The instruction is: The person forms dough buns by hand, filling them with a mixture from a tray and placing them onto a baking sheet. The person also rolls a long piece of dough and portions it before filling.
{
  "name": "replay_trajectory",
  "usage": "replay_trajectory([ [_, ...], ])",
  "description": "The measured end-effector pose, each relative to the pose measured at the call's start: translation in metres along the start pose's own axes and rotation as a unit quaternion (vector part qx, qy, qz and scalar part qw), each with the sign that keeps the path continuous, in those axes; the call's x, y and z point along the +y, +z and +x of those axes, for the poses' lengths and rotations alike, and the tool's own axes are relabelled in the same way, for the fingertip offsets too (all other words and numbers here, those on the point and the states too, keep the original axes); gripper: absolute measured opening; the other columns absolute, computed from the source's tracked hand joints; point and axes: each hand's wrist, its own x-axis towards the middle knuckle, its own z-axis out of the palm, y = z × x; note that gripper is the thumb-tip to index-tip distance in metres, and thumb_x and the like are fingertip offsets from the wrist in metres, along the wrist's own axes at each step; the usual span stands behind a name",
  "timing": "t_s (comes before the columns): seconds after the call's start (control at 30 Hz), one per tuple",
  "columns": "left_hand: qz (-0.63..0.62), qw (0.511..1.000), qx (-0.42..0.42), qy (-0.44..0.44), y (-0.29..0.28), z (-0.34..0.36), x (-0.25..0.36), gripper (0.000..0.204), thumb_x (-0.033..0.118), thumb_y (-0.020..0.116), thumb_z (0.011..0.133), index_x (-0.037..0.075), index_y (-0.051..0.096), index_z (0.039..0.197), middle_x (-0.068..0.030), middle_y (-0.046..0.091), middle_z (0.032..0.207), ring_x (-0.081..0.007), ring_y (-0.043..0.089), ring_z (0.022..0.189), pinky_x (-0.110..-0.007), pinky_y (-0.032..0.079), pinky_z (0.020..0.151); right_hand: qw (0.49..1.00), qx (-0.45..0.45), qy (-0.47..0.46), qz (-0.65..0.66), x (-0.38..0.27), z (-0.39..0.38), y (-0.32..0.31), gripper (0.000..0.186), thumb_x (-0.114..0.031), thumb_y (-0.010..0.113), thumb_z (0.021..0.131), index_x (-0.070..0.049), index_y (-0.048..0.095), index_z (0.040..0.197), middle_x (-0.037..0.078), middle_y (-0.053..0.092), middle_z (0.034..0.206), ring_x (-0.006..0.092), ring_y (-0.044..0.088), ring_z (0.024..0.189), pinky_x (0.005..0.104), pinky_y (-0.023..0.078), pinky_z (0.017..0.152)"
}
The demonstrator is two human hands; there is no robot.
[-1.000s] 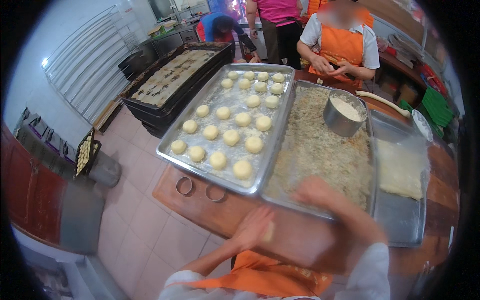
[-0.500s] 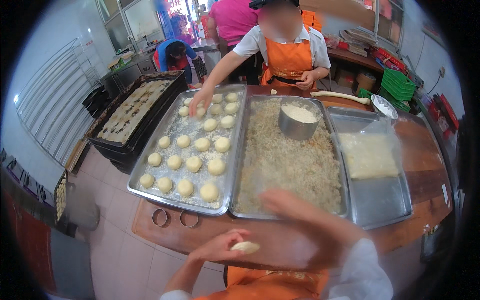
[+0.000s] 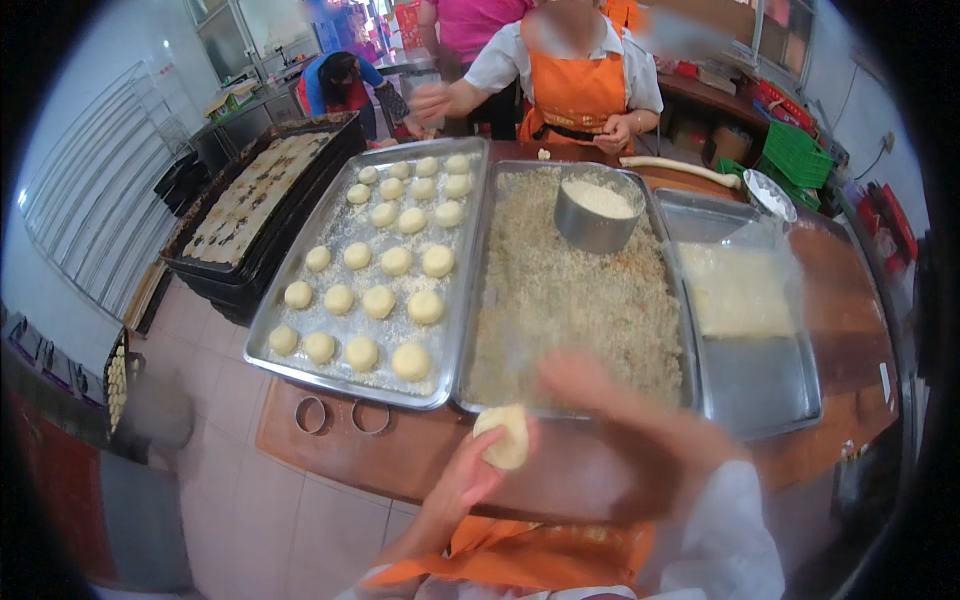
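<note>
My left hand (image 3: 472, 468) is closed on a flat, pale dough wrapper (image 3: 508, 438), held tilted up near the front edge of the middle tray. My right hand (image 3: 577, 380), smeared by motion, is over the near part of the crumbly filling (image 3: 570, 290) in that tray; its fingers and anything in them cannot be made out. Left of the filling, a metal tray (image 3: 340, 385) carries rows of round dough balls (image 3: 378, 302) on scattered crumbs. A round metal tin (image 3: 590, 236) of pale crumbs sits in the filling.
Two ring cutters (image 3: 371, 416) lie on the wooden table (image 3: 620, 480) at front left. At right, a tray (image 3: 760, 390) holds a plastic-covered dough slab (image 3: 740, 290). Behind are a dough rope (image 3: 680, 170) and a bowl (image 3: 768, 195). A co-worker (image 3: 575, 90) stands opposite; blackened trays (image 3: 240, 275) are stacked left.
My left hand has lifted forward with the dough wrapper, whose flat face now shows. My right hand stays over the filling, still blurred. The co-worker's hand has drawn back from the dough balls.
</note>
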Motion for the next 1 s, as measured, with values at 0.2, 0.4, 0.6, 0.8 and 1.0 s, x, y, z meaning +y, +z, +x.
replay_trajectory([
  [0.2, 0.004, 1.000, -0.014, 0.021, 0.007, -0.010, 0.006, 0.042, 0.007, 0.051, 0.086, -0.001, 0.040, 0.126, -0.0195, 0.049, 0.123, -0.0306, 0.050, 0.111, -0.041, 0.042, 0.095, 0.991, 0.095, 0.028, 0.087, 0.024, 0.013, 0.009, 0.021, -0.024, 0.051, 0.081, -0.004, 0.055, 0.080, 0.013, 0.057, 0.075, 0.0310, 0.057, 0.070, 0.0399, 0.046, 0.060],
  [0.4, 0.020, 0.999, -0.029, 0.000, 0.017, 0.007, 0.013, 0.048, 0.008, 0.051, 0.086, 0.006, 0.035, 0.130, -0.0168, 0.042, 0.129, -0.0336, 0.047, 0.115, -0.041, 0.043, 0.093, 0.861, 0.232, 0.137, 0.432, 0.002, 0.025, -0.037, 0.026, -0.025, 0.048, 0.089, -0.002, 0.058, 0.083, 0.004, 0.056, 0.069, 0.0134, 0.051, 0.062, 0.0295, 0.042, 0.058],
  [0.6, -0.031, 0.999, -0.036, -0.005, 0.034, 0.024, 0.016, 0.049, 0.014, 0.053, 0.085, 0.008, 0.034, 0.131, -0.0162, 0.042, 0.128, -0.0327, 0.046, 0.114, -0.042, 0.041, 0.094, 0.787, 0.201, 0.186, 0.553, 0.020, 0.024, -0.024, 0.034, -0.030, 0.046, 0.092, -0.004, 0.057, 0.073, -0.003, 0.052, 0.066, 0.0049, 0.044, 0.061, 0.0221, 0.037, 0.055],
  [0.8, -0.045, 0.990, -0.101, 0.090, 0.061, 0.048, 0.028, 0.046, 0.028, 0.044, 0.091, 0.009, 0.036, 0.131, -0.0128, 0.043, 0.129, -0.0270, 0.044, 0.116, -0.041, 0.038, 0.095, 0.634, 0.110, 0.257, 0.721, 0.028, 0.021, -0.026, 0.026, -0.027, 0.043, 0.094, -0.005, 0.050, 0.105, 0.003, 0.055, 0.090, 0.0125, 0.052, 0.074, 0.0239, 0.041, 0.066],
  [1.0, 0.006, 0.987, -0.022, 0.161, 0.039, 0.100, 0.028, 0.039, 0.028, 0.035, 0.095, 0.009, 0.040, 0.129, -0.0082, 0.045, 0.128, -0.0213, 0.043, 0.117, -0.035, 0.035, 0.096, 0.621, 0.123, 0.163, 0.757, 0.016, 0.003, -0.029, 0.056, -0.010, 0.051, 0.087, -0.009, 0.023, 0.136, 0.013, 0.043, 0.128, 0.0261, 0.053, 0.105, 0.0318, 0.044, 0.087],
])
